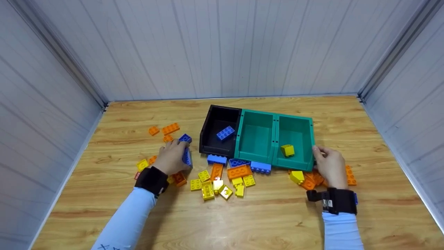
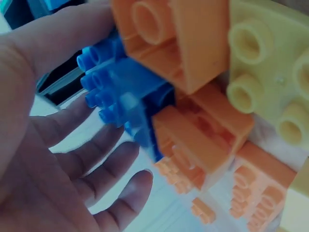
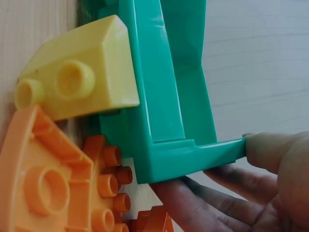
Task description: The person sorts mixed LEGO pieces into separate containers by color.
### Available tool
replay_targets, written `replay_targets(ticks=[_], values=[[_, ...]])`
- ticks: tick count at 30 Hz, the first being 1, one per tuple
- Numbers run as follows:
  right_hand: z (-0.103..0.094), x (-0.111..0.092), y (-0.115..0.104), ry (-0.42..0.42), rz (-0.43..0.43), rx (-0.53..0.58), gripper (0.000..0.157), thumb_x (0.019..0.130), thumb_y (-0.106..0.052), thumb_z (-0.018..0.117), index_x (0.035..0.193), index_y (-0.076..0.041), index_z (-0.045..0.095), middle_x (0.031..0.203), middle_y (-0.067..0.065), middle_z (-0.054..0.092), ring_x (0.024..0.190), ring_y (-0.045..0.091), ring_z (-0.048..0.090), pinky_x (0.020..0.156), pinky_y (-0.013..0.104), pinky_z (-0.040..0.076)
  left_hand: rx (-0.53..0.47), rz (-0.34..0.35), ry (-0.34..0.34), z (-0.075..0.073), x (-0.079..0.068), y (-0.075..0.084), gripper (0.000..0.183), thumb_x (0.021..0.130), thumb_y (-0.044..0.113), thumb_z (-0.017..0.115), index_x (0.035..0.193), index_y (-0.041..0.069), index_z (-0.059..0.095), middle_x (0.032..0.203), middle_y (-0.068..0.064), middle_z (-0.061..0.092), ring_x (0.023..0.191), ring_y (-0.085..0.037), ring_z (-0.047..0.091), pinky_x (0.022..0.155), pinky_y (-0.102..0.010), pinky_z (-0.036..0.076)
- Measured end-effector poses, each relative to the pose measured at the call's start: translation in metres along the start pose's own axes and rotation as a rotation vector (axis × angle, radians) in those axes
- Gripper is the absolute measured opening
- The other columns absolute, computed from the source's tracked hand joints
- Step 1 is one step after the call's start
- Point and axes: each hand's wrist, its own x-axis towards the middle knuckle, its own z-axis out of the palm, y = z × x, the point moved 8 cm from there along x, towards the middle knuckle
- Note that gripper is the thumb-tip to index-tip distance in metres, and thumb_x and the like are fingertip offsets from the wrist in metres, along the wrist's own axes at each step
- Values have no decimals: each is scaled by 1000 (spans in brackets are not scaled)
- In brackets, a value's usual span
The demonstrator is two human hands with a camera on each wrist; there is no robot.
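Note:
My left hand (image 1: 170,158) reaches over a blue toy brick (image 1: 187,157) left of the black bin (image 1: 204,133). In the left wrist view its fingers (image 2: 113,162) are loosely bent and spread beside the blue brick; the thumb's tip is hidden behind an orange brick (image 2: 203,53). My right hand (image 1: 331,166) holds the outer edge of the right green bin (image 1: 313,139). In the right wrist view its thumb lies on the rim and its fingers are on the wall's other side. A blue brick (image 1: 225,133) lies in the black bin, a yellow brick (image 1: 287,150) in the right green bin.
A second green bin (image 1: 256,112) joins the other two in a row. Blue, orange and yellow bricks (image 1: 207,190) lie in front of the row. More orange bricks (image 1: 171,128) are scattered at left; others (image 1: 350,175) lie around my right hand. Pale panels (image 1: 229,52) enclose the table.

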Motion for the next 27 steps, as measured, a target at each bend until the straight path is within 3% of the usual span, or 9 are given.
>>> replay_targets(ticks=[7,10,16,22,27], values=[[-2,1,0,14,-8,-11,62,104,-48,40,139,1,55,129,26,59,103,35,65,74,34,59,-151,106,93,-24,-7,34,71,79,8,84,141,3,50,135,-24,47,120,-38,50,101,-51,45],[-3,1,0,19,-12,-17,61,104,-47,40,138,1,55,127,26,60,102,35,66,72,32,59,-194,158,92,-28,-5,55,74,80,5,82,144,5,47,136,-21,46,119,-34,51,97,-46,50],[-3,2,1,24,-15,-19,59,105,-45,40,139,0,55,127,25,61,99,34,66,71,32,59,-254,208,62,-25,22,84,76,83,2,79,149,7,43,142,-19,42,123,-30,51,98,-38,49],[-1,2,1,12,-16,-2,60,104,-46,41,139,0,55,127,26,60,100,35,66,72,32,59,-268,234,26,-15,52,102,74,86,3,76,150,4,41,143,-21,40,121,-28,52,93,-33,51],[-1,2,0,5,-12,8,59,105,-45,41,140,0,54,129,25,59,102,34,66,75,35,59,-225,235,-27,-5,67,111,73,87,0,74,152,6,39,148,-20,37,123,-29,52,94,-34,50]])
